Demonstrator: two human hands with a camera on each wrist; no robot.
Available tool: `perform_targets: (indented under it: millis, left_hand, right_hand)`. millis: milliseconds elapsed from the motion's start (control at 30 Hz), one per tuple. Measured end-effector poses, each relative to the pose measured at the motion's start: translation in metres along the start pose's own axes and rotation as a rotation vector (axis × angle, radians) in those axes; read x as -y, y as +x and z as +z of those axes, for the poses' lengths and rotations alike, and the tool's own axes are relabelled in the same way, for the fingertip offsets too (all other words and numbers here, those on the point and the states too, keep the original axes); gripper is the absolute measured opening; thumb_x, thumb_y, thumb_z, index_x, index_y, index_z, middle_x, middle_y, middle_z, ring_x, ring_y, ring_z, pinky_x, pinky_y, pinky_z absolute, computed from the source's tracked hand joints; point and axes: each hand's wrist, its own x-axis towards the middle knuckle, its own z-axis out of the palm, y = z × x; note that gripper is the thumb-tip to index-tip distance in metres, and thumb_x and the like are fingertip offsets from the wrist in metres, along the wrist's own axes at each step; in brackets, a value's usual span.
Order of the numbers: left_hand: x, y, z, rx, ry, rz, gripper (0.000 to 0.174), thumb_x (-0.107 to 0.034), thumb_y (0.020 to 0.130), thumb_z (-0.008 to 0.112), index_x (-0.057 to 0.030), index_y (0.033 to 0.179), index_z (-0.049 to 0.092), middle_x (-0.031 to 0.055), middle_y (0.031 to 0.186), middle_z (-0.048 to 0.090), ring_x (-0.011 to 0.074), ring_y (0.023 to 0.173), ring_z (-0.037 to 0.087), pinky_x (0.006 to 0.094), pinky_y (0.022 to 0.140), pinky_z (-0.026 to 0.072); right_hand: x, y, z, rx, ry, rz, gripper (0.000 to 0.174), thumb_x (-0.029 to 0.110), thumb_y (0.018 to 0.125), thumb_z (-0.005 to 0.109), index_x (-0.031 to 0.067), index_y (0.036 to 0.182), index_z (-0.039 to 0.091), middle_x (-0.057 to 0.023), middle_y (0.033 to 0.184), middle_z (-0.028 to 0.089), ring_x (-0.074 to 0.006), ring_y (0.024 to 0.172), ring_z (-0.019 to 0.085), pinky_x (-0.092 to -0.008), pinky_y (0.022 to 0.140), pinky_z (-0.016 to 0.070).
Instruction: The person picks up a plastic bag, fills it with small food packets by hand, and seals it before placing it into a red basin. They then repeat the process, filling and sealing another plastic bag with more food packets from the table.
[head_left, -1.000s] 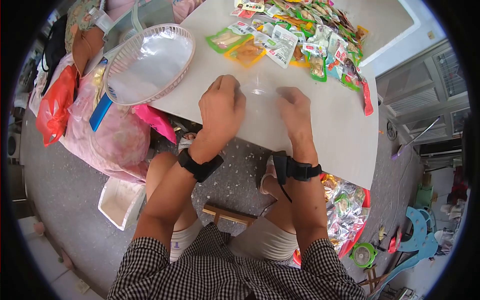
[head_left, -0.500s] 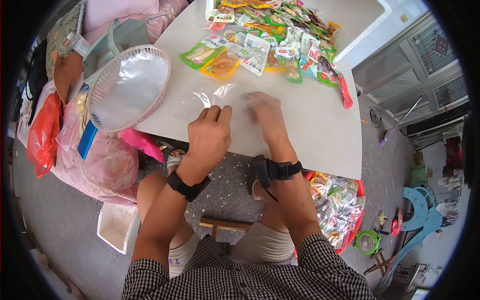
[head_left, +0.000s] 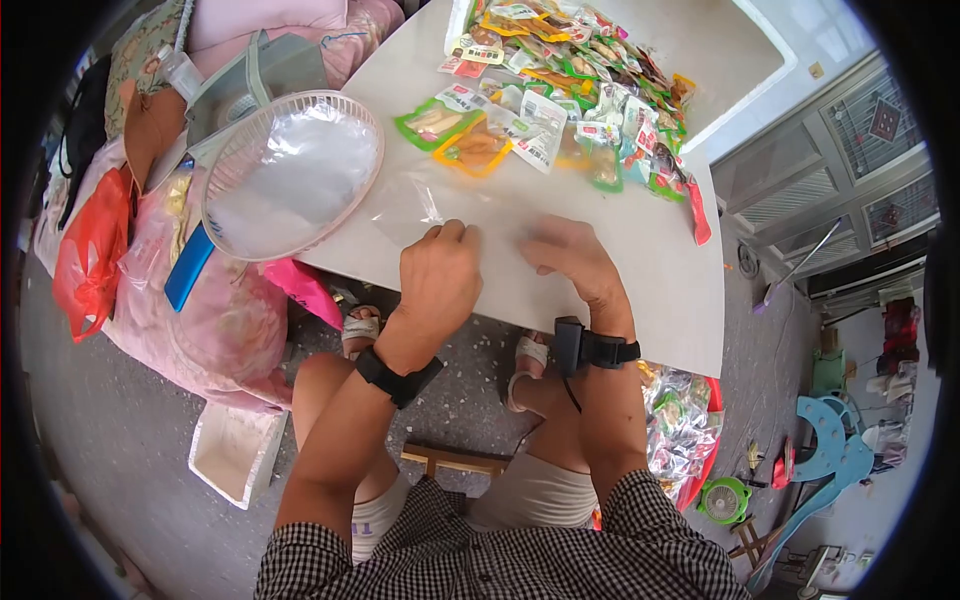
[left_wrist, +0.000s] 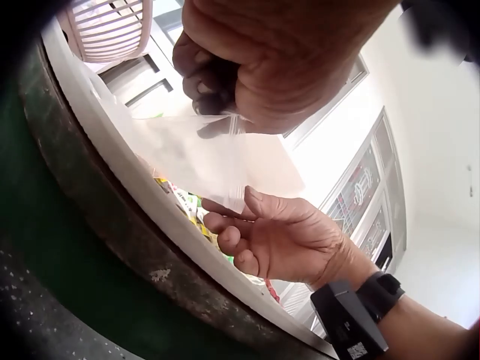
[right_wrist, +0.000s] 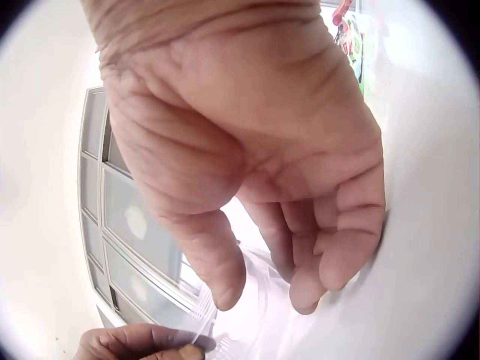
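Note:
A clear plastic zip bag (head_left: 425, 203) lies over the table, its shiny film just beyond my left hand (head_left: 440, 272). In the left wrist view, the left fingers and thumb pinch the zip bag (left_wrist: 187, 154) near its ridged mouth. My right hand (head_left: 578, 262) is blurred, just to the right of the bag. The right wrist view shows the right thumb (right_wrist: 227, 281) apart from loosely bent fingers, with the bag film close beyond them. In the left wrist view, the right thumb tip is right at the bag's edge.
Many colourful snack packets (head_left: 590, 90) are heaped at the table's far side by a white foam box (head_left: 755, 80). A pink basket (head_left: 372, 185) holding clear bags stands to the left. Below the table's right edge sits a red tub (head_left: 714, 430) of shiny packets. A green fan (head_left: 724, 500) is on the floor.
The bag first lay between both hands, then spread out to the left over the left hand. The right hand came in close to it, then moved back to the right with its fingers loosened.

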Motion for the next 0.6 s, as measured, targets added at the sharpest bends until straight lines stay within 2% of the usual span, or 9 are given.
perform_targets:
  millis: [33, 133, 267, 433, 533, 600]
  left_hand:
    - [0.0, 0.001, -0.002, 0.005, -0.002, -0.002, 0.01, 0.0, 0.062, 0.056, -0.0035, 0.068, 0.049, 0.0117, 0.07, 0.051, 0.0305, 0.066, 0.057, 0.0403, 0.053, 0.0472]
    - [0.002, 0.001, 0.0, 0.015, -0.014, -0.028, 0.008, -0.001, 0.063, 0.055, -0.0032, 0.068, 0.05, 0.0124, 0.069, 0.052, 0.0311, 0.065, 0.058, 0.041, 0.054, 0.0477]
    - [0.0, 0.003, -0.002, -0.025, -0.072, -0.043, 0.009, 0.001, 0.067, 0.058, -0.0021, 0.069, 0.05, 0.0131, 0.065, 0.052, 0.0338, 0.059, 0.055, 0.0424, 0.052, 0.0435]
    - [0.002, 0.003, -0.004, -0.018, -0.1, -0.069, 0.008, 0.0, 0.068, 0.058, -0.0015, 0.07, 0.05, 0.0144, 0.065, 0.053, 0.0354, 0.058, 0.055, 0.0436, 0.052, 0.0434]
    - [0.003, 0.003, -0.008, 0.046, -0.049, -0.071, 0.006, -0.001, 0.064, 0.055, -0.0027, 0.068, 0.051, 0.0137, 0.068, 0.054, 0.0329, 0.062, 0.059, 0.0411, 0.054, 0.0483]
    - [0.005, 0.003, -0.008, 0.015, -0.082, -0.092, 0.007, 0.0, 0.067, 0.057, -0.002, 0.068, 0.051, 0.014, 0.066, 0.054, 0.0342, 0.059, 0.056, 0.0422, 0.052, 0.0446]
  right_hand:
    - [0.003, -0.004, -0.002, -0.038, 0.061, 0.011, 0.029, 0.018, 0.077, 0.064, 0.0009, 0.1, 0.064, -0.0028, 0.078, 0.063, -0.0104, 0.066, 0.056, -0.0229, 0.058, 0.0466]
    - [-0.001, -0.002, -0.012, -0.151, 0.158, 0.06, 0.029, 0.021, 0.078, 0.065, 0.0016, 0.1, 0.064, -0.003, 0.08, 0.064, -0.0106, 0.068, 0.057, -0.0228, 0.059, 0.0465]
    - [0.001, 0.013, -0.013, -0.283, 0.16, 0.096, 0.029, 0.023, 0.079, 0.065, 0.0021, 0.098, 0.065, -0.0038, 0.081, 0.065, -0.0111, 0.07, 0.058, -0.0228, 0.06, 0.0462]
    - [0.024, 0.035, -0.004, -0.211, 0.017, 0.02, 0.029, 0.026, 0.078, 0.064, 0.0018, 0.093, 0.066, -0.0044, 0.08, 0.065, -0.0124, 0.07, 0.059, -0.0256, 0.059, 0.0468]
    - [0.035, 0.054, -0.003, -0.19, -0.081, 0.034, 0.031, 0.027, 0.077, 0.064, 0.0008, 0.094, 0.066, -0.005, 0.08, 0.064, -0.013, 0.071, 0.059, -0.0266, 0.06, 0.0472]
    - [0.041, 0.063, -0.005, -0.189, -0.145, 0.041, 0.034, 0.029, 0.078, 0.063, 0.0003, 0.096, 0.065, -0.0055, 0.082, 0.064, -0.0135, 0.072, 0.059, -0.0269, 0.061, 0.0474]
